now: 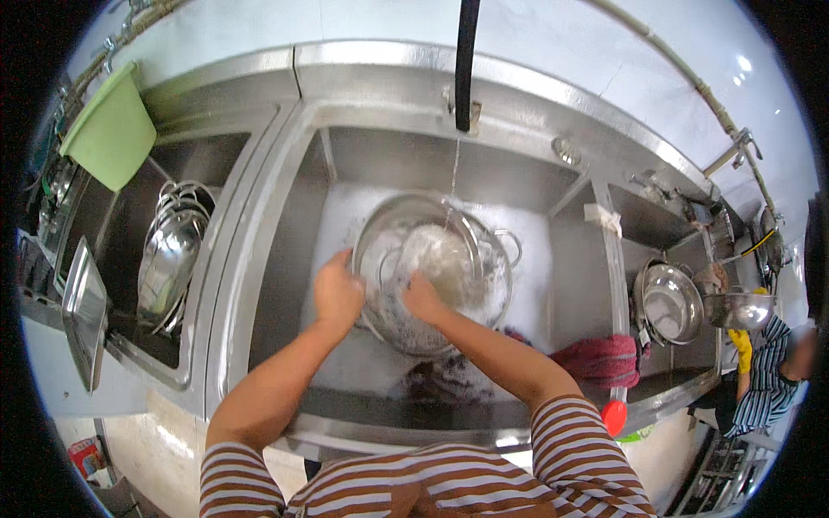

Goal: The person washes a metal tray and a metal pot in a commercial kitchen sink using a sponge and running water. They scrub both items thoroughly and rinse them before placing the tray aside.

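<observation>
Pot [406,210] sits in the middle sink [389,155], water [455,164] falling in from black hose [467,69]. Red cloth [604,361] on right divider [617,276]; pans [173,255] in left sink [197,148]. Left hand [339,289] at pot's left rim, right hand [423,300] inside pot (blurred, can't tell if either hand's fingers are clamped or apart).

The left grip [338,292] holds a steel pot [377,235] in the sink [572,285], the right grip [423,300] inside it
</observation>
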The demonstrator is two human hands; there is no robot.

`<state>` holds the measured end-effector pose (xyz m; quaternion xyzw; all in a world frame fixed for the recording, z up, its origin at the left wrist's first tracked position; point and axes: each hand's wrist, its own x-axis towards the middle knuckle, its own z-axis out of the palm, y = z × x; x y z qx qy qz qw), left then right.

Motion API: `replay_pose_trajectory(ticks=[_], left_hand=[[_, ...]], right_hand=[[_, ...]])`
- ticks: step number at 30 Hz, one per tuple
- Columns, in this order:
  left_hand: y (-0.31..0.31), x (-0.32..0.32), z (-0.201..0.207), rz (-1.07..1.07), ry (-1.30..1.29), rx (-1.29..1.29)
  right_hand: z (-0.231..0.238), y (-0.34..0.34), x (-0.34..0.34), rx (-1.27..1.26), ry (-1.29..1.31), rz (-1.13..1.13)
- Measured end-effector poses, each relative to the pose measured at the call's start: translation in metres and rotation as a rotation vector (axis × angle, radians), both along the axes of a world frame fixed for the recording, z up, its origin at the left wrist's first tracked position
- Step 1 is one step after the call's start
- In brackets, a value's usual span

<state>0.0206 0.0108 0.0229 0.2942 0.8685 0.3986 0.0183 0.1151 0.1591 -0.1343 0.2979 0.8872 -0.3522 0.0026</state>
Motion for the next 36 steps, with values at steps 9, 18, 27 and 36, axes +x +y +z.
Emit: replay_pose_trajectory(ticks=[9,18,27,36], left_hand=[[0.0,0.011,0.021,-0.001,-0.147,0.041],[0.0,0.007,0.011,-0.09,0.061,0.057],[0.0,0.01,0.012,-0.059,-0.004,0.052],[0.002,0.01,0.011,-0.047,0.037,0.076]], right_hand=[[0.096,-0.085,-0.006,-0.996,0.347,-0.22],[0.054,0.041,0.095,0.229,-0.495,0.298],[0.051,0.003,0.085,0.37,-0.436,0.497],[0.111,-0.058,0.016,-0.648,0.193,0.144]])
